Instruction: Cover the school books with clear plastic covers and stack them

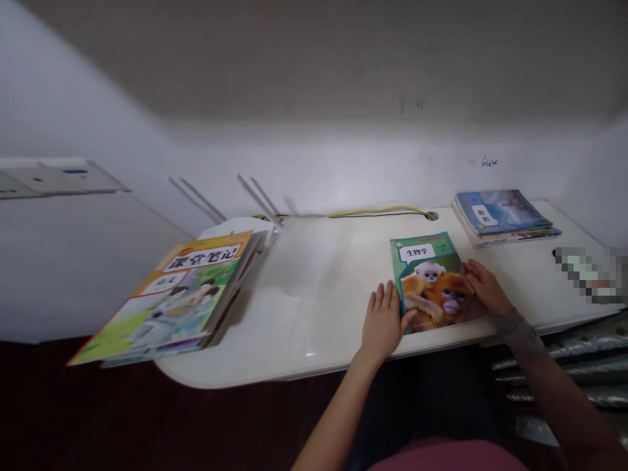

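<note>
A green book (426,281) with two monkeys on its cover lies on the white desk (314,294), near the front edge. My left hand (385,320) rests at its left side, fingers stretched out and the thumb over the lower left of the cover. At the book's right edge is my right hand (485,288), its fingers bent against that side; whether they grip the book is hard to make out. Both hands touch the book from opposite sides.
On the left, a stack of books (181,294) overhangs the desk's front edge. Blue-covered books (505,212) are piled at the back right. Behind run a yellow cable (373,210) and white antennas (258,199). A blurred-out item (589,275) lies at the far right.
</note>
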Available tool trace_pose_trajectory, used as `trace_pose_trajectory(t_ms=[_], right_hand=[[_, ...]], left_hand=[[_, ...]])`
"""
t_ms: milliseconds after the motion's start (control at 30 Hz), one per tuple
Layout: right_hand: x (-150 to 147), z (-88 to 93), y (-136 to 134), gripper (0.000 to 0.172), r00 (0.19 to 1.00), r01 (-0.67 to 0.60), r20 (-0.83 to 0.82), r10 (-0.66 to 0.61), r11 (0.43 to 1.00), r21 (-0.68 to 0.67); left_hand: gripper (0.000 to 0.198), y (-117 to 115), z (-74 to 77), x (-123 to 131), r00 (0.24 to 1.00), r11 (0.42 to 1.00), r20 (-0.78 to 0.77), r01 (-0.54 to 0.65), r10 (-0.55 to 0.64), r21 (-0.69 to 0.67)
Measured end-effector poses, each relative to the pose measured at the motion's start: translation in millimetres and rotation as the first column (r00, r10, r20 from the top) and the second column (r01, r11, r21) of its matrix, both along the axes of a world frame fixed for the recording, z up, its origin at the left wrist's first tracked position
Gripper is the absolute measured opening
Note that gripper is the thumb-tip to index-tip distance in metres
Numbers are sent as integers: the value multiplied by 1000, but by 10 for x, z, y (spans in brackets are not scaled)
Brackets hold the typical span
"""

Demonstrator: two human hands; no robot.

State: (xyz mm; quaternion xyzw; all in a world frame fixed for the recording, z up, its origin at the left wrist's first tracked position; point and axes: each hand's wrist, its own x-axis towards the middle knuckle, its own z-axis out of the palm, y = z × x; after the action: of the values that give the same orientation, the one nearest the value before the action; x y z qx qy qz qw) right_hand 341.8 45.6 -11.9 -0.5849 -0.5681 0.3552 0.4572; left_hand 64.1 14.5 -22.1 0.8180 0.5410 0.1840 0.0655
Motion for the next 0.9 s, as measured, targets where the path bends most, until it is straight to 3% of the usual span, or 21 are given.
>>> trace_pose_trajectory(t_ms=[67,233,733,900], right_hand=[[76,-76,-21,59,973,81,211,-95,994,76],[177,-238,-98,67,892,-39,451,-22,991,127],[188,-244,-126,63,884,-73,467,1,988,136],[129,-18,-155,56,885,-185,457,90,968,168]], left_hand=[[67,-8,-3,-4,999,1000,-49,-10,11,25],[66,-19,-16,27,980,994,-190,-32,51,101],[67,-9,-33,5,981,992,-192,-18,41,122],[68,-29,-59,41,985,991,-169,-17,40,135]])
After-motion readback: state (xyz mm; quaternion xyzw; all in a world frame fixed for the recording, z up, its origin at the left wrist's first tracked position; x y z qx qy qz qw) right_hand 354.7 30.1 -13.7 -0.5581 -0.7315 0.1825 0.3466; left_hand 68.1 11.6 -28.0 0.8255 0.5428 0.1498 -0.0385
